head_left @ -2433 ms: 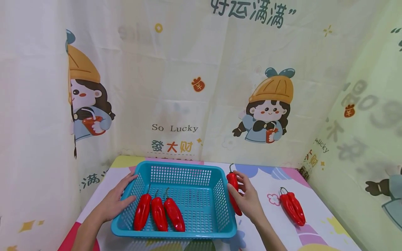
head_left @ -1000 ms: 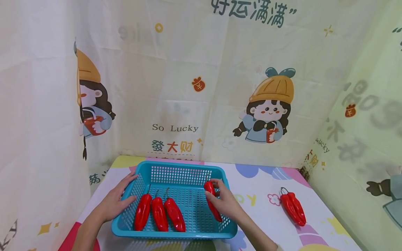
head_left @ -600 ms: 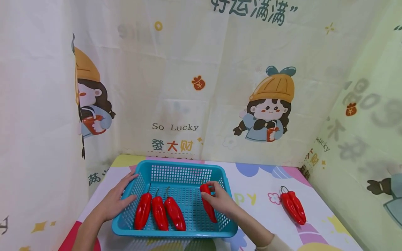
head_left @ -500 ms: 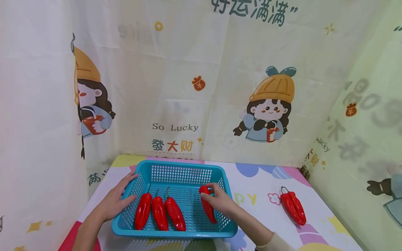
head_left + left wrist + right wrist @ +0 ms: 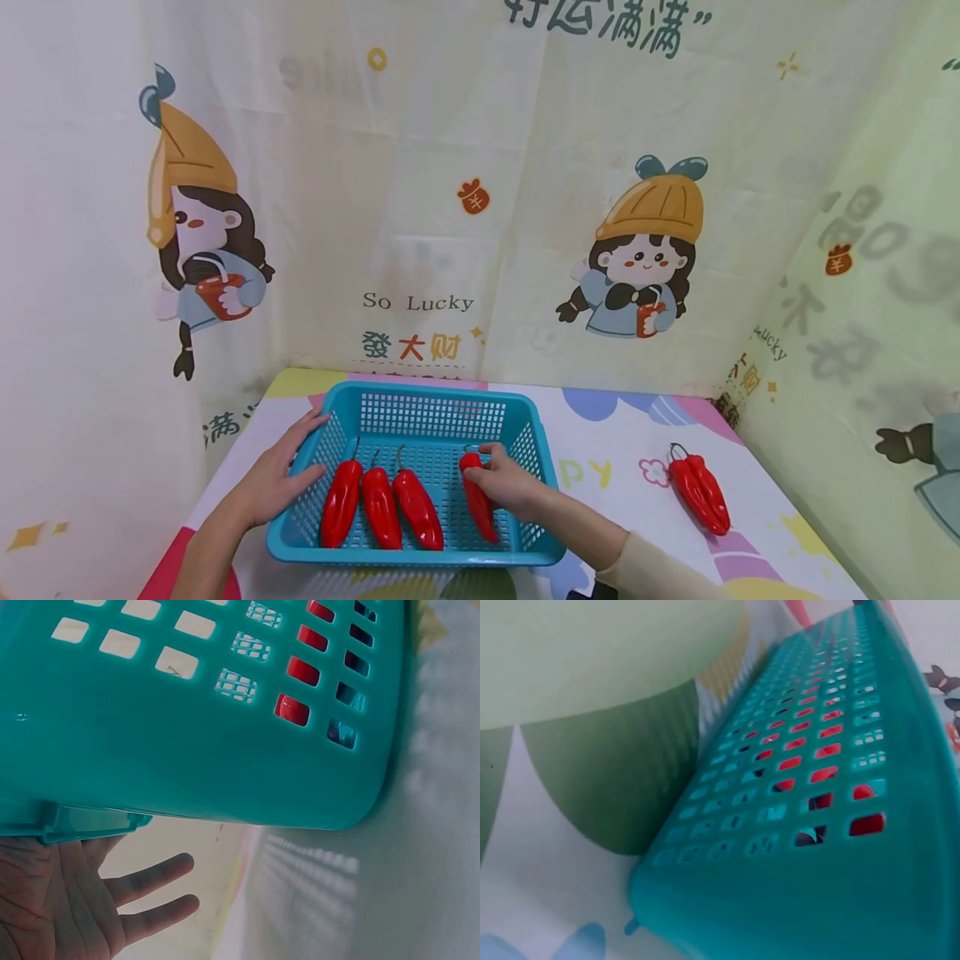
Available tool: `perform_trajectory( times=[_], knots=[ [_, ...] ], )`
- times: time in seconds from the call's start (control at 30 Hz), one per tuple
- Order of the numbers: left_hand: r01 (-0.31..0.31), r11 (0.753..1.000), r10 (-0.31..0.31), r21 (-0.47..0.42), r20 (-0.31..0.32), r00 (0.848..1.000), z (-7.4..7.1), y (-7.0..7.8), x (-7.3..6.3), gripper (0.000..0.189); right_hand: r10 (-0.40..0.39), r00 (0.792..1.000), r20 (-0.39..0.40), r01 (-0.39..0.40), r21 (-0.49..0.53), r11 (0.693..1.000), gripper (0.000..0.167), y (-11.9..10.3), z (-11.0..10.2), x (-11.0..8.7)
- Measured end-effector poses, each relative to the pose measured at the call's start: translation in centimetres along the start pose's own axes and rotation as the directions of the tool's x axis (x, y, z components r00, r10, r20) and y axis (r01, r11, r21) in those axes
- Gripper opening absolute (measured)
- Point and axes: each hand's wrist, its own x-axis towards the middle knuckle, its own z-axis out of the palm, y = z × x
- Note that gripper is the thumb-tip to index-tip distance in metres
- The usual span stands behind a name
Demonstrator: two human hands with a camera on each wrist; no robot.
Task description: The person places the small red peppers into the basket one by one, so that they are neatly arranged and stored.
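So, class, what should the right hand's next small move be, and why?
Probably ease the red chili pepper down and let go: the right hand pinches it inside the turquoise plastic basket, where three more chili peppers lie side by side to its left.

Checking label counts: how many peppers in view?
6. In the basket, left to right: first pepper, second pepper, third pepper, and fourth pepper, held by the right hand. On the table, right of the basket: fifth pepper and sixth pepper, side by side. None looks hidden.
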Motion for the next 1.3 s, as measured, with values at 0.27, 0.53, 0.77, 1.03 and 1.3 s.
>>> perform_trajectory(
  times=[0.27, 0.53, 0.77, 1.03, 1.3],
  knots=[
    [0.003, 1.000, -0.002, -0.004, 0.006, 1.000, 0.0, 0.0, 0.1, 0.080, 0.042, 0.997, 0.061, -0.047, 0.079, 0.996, 0.063, 0.7, 1.1, 0.9],
    [0.003, 1.000, -0.003, -0.001, 0.001, 1.000, -0.1, 0.3, 0.2, 0.080, 0.090, 0.981, 0.170, -0.105, 0.085, 0.991, 0.058, 0.5, 2.0, 0.4],
    [0.015, 1.000, -0.015, -0.003, 0.008, 1.000, -0.1, 0.2, 0.1, 0.081, 0.100, 0.970, 0.219, -0.121, 0.082, 0.989, 0.054, 0.5, 2.7, -0.1],
    [0.039, 0.999, -0.039, -0.003, 0.018, 0.999, 0.1, 0.0, 0.1, 0.084, 0.126, 0.946, 0.300, -0.177, 0.151, 0.972, 0.061, 0.5, 2.9, -0.6],
    [0.050, 0.999, -0.050, -0.004, 0.028, 0.998, 0.1, 0.1, 0.1, 0.084, 0.099, 0.959, 0.266, -0.136, 0.126, 0.983, 0.063, 0.5, 2.8, -1.0]
  ],
)
